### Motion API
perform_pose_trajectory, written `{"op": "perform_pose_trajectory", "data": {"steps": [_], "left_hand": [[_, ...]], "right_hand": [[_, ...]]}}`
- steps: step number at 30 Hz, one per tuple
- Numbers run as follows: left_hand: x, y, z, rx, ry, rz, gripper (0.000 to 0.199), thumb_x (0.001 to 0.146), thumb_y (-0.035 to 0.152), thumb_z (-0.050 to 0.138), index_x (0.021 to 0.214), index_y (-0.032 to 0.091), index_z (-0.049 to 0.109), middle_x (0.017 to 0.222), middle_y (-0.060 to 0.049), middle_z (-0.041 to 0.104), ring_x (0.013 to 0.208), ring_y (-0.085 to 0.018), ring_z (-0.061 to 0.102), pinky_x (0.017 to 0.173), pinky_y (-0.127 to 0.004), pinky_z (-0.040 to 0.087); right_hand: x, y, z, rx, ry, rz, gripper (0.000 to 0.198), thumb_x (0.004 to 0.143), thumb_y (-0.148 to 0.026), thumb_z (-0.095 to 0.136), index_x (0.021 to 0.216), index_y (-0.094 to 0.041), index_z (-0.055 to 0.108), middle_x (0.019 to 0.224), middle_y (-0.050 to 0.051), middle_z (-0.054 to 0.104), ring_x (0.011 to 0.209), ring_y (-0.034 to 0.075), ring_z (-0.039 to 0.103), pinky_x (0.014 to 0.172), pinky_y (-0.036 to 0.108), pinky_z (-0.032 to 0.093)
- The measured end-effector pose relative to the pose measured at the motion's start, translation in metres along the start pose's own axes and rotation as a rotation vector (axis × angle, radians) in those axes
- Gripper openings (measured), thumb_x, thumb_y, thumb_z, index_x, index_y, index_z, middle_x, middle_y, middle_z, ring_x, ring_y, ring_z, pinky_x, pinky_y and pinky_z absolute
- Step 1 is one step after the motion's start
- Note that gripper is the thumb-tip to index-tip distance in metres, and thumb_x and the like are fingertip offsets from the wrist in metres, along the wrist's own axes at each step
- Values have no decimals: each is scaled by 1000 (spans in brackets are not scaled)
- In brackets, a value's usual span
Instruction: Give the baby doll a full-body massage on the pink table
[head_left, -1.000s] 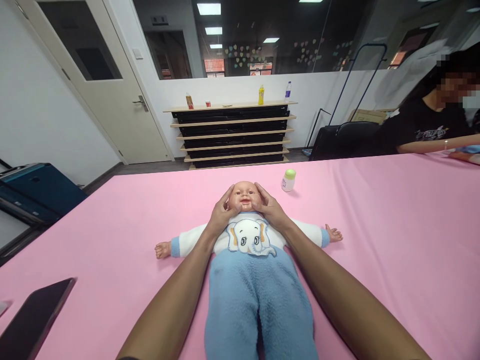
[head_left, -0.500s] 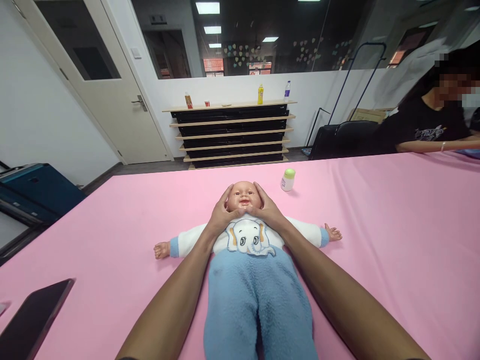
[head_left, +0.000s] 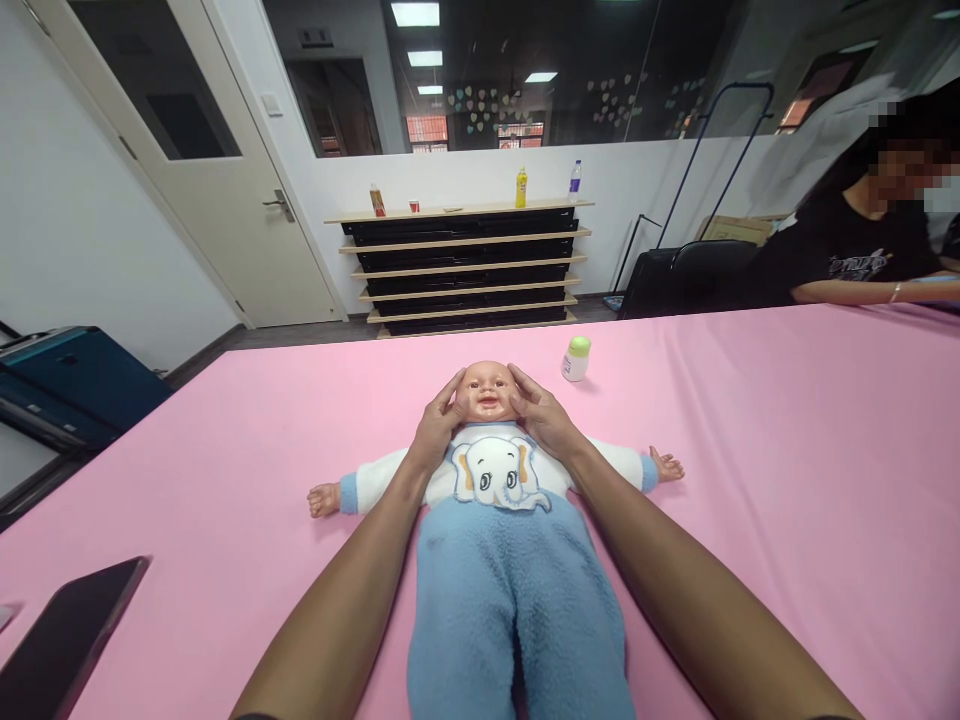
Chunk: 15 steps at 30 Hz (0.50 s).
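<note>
A baby doll (head_left: 517, 570) lies on its back, arms spread, in a white top with an elephant face and fluffy blue trousers. My left hand (head_left: 437, 425) cups one side of the doll's head (head_left: 487, 388), fingers along the temple and thumb on the cheek. On the other side, my right hand (head_left: 549, 422) clasps the head in the same way, its thumb by the mouth corner. The fingers' undersides are hidden against the head. Beyond the right hand stands a small white jar (head_left: 576, 360) with a green lid.
Pink cloth (head_left: 750, 450) covers the table. A dark phone (head_left: 71, 635) lies at the near left. At the far right, a person (head_left: 862, 240) in a black shirt leans on the table. Bottles (head_left: 521, 188) stand on stacked boards (head_left: 465, 238) by the back wall.
Both thumbs have moved from under the doll's chin up and outward onto its cheeks. The chin and collar now show. The doll has stayed in place.
</note>
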<state>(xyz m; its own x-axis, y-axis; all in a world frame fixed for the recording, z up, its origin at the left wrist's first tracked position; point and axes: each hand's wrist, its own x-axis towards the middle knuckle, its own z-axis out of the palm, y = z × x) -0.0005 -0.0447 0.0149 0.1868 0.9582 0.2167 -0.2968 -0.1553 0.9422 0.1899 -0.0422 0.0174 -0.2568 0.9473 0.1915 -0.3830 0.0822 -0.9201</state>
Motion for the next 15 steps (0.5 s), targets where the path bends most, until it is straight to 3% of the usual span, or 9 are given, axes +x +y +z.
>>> {"op": "perform_pose_trajectory", "data": {"steps": [4,10,15], "left_hand": [[1,-2,1,-34,26,-18,71,82,53,61,143,22,42,144,-10,46,129,-31,47,106,-46,41],[-5,3,0,196,-16,29,105,60,34,85,148,25,30,143,-10,47,128,-34,47,106,-45,41],[-5,4,-1,146,-20,23,94,67,34,80,148,22,32,142,-11,49,128,-33,47,106,-45,41]], "right_hand": [[0,1,1,-43,39,9,75,83,-55,60,147,-28,32,151,4,37,133,25,43,109,42,39],[-8,-5,4,-438,66,-114,105,61,-40,85,149,-27,28,155,4,28,142,28,28,117,41,25],[-4,-6,2,-238,22,-66,98,65,-38,82,148,-23,31,152,5,35,139,27,34,114,40,31]]}}
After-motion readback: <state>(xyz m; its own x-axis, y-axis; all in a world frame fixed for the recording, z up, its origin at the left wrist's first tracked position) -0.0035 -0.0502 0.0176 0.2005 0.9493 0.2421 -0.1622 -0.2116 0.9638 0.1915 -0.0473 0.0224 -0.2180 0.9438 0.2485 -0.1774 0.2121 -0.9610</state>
